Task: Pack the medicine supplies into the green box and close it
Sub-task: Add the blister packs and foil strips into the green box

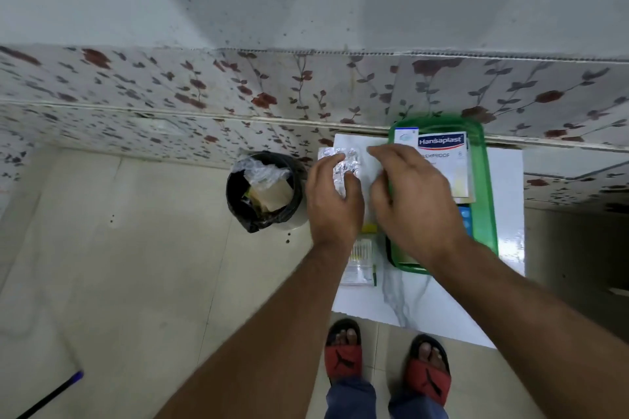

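An open green box (pixel 485 201) sits on a small white marble-patterned table (pixel 425 303) against the wall. Inside it lie a Hansaplast pack (pixel 449 163), a small white-and-blue carton (pixel 406 137) and something blue (pixel 465 219). My left hand (pixel 332 201) pinches a silver foil blister strip (pixel 343 163) at the table's left edge. Over the box's left rim hovers my right hand (pixel 412 201), fingers curled and touching the strip's right end. A clear packet with yellow and green contents (pixel 360 260) lies on the table beneath my left wrist.
A black bin lined with a bag and holding rubbish (pixel 263 192) stands on the tiled floor just left of the table. My feet in red-and-black slippers (pixel 343 350) are at the table's near edge. A floral-tiled wall (pixel 238 95) runs behind.
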